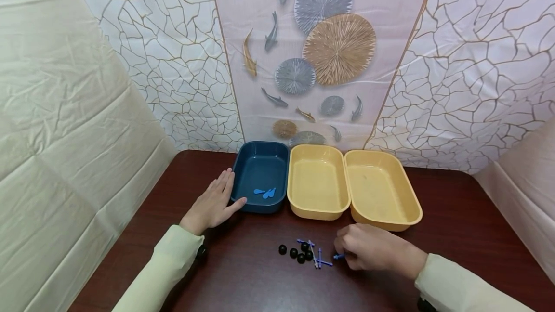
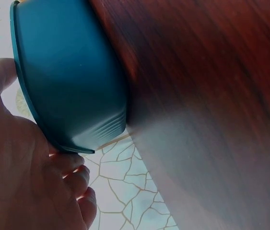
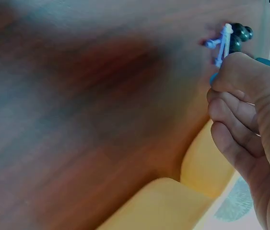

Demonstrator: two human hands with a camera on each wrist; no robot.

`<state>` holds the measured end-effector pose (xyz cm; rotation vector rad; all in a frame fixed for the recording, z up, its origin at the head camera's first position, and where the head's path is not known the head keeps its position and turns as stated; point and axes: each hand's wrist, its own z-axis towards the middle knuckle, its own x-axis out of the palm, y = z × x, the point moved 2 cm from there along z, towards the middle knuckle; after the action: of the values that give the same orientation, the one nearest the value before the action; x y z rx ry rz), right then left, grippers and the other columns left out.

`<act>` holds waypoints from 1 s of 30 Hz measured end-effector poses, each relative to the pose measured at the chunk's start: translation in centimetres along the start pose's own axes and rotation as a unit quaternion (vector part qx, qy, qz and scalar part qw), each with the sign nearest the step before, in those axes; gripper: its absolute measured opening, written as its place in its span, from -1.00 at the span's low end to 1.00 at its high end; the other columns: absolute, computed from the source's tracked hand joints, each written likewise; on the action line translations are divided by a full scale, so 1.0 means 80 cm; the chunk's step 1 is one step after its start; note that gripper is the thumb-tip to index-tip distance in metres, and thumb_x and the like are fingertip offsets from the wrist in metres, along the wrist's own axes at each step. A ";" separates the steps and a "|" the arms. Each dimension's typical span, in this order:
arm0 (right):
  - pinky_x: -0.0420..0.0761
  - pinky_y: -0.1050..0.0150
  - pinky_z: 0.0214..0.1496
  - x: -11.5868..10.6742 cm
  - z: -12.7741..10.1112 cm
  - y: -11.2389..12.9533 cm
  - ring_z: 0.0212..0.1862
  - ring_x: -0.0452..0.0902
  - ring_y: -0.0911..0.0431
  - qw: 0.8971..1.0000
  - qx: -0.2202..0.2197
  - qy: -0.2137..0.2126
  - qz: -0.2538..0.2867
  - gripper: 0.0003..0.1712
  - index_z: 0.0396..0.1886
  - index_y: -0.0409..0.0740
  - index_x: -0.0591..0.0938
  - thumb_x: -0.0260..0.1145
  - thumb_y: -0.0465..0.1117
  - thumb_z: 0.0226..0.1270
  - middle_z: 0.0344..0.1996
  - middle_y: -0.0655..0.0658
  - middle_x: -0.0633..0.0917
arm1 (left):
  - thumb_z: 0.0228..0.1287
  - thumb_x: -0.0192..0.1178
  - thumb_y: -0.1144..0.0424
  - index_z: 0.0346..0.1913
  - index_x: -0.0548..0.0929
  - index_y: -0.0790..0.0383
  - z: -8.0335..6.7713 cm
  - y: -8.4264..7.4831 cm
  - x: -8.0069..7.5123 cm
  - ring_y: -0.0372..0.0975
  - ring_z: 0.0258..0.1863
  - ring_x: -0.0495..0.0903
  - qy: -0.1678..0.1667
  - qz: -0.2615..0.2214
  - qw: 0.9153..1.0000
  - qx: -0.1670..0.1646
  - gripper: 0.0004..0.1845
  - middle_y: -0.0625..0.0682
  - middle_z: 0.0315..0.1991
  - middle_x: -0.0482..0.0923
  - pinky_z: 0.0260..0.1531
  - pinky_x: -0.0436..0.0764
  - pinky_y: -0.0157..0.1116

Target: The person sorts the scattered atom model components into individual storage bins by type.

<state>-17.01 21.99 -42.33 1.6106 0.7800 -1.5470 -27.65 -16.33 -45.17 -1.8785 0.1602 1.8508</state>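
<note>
Blue pin [image 1: 338,256], small and slender, lies on the dark wooden worktop [image 1: 243,283] near its front edge, pinched at the fingertips of the right hand [image 1: 368,253]; only its tip shows past the fingers. In the right wrist view the same hand [image 3: 252,124] appears with fingers [image 3: 230,112] curled inward, a sliver of blue [image 3: 213,78] showing at their ends.

Just left of that hand lies a loose cluster: several black beads [image 1: 296,252] and a few more blue pins [image 1: 318,257], some crossing one another. The beads stand between the cluster's left end and the pins; one bead [image 1: 283,249] sits a little apart on the left.

Three shallow trays stand side by side toward the worktop's back edge. The blue tray [image 1: 243,167] is leftmost and holds a few small blue pieces [image 1: 266,192] on its floor. A yellow tray [image 1: 318,213] touches it on the right, and a second yellow tray [image 1: 414,206] follows; both show bare floors. The second tray's front rim lies just behind the right hand.

The left hand [image 1: 213,203] rests flat against the blue tray's left wall, fingers straight and relaxed, thumb reaching along the tray's front corner. The left wrist view shows the palm [image 2: 24,177] pressed against the tray's [image 2: 72,72] outer wall and rim. Both forearms, in pale green sleeves [image 1: 166,264], enter from the front edge. A patterned backdrop [image 1: 321,47] with fish and discs hangs behind the trays.
</note>
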 end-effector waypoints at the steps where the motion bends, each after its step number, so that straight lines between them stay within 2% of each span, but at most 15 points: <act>1: 0.29 0.61 -0.50 -0.004 0.002 0.000 -0.49 0.25 0.47 1.000 -0.001 -0.001 -0.006 -0.78 -0.51 0.06 0.64 0.47 -0.36 0.00 -0.51 0.21 0.55 | 0.56 -0.03 -0.31 0.69 -0.07 0.42 0.000 0.000 0.000 0.15 0.73 -0.06 0.000 -0.001 1.000 0.000 0.03 0.28 0.74 -0.14 0.68 0.06 0.15; 9: 0.33 0.58 -0.47 -0.028 0.021 -0.003 -0.47 0.28 0.42 0.999 -0.011 -0.022 -0.030 -0.69 -0.58 0.08 0.55 0.47 -0.39 -0.05 -0.55 0.19 0.54 | 0.57 -0.03 -0.31 0.69 -0.06 0.42 0.001 0.000 0.001 0.15 0.73 -0.06 -0.003 -0.001 1.000 0.001 0.02 0.28 0.74 -0.14 0.68 0.06 0.15; 18: 0.33 0.57 -0.49 -0.050 0.053 -0.010 -0.49 0.27 0.40 1.000 0.008 -0.004 -0.016 -0.75 -0.57 -0.01 0.59 0.46 -0.41 0.04 -0.55 0.13 0.56 | 0.56 -0.02 -0.31 0.69 -0.06 0.42 0.000 0.000 0.001 0.15 0.73 -0.06 0.001 -0.003 1.000 -0.001 0.02 0.28 0.74 -0.14 0.68 0.06 0.15; 25: 0.52 0.53 -0.37 -0.066 0.082 -0.019 -0.44 0.45 0.36 1.000 0.016 0.003 -0.022 -0.89 -0.43 -0.09 0.74 0.48 -0.38 0.14 -0.46 0.06 0.68 | 0.56 -0.02 -0.31 0.69 -0.06 0.41 0.000 0.000 0.000 0.15 0.73 -0.06 0.002 -0.005 1.000 -0.002 0.03 0.27 0.74 -0.15 0.68 0.06 0.15; 30: 0.49 0.49 -0.38 -0.081 0.106 -0.023 -0.45 0.42 0.30 1.000 0.021 0.010 -0.018 -0.88 -0.44 -0.10 0.73 0.48 -0.39 0.16 -0.49 0.04 0.66 | 0.56 -0.01 -0.30 0.69 -0.06 0.41 0.000 -0.001 -0.001 0.15 0.73 -0.05 0.000 -0.006 1.000 -0.001 0.02 0.27 0.74 -0.14 0.68 0.06 0.15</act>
<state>-23.57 16.25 -35.93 1.6535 0.7964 -1.5850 -27.61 -16.30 -45.08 -1.8768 0.1462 1.8431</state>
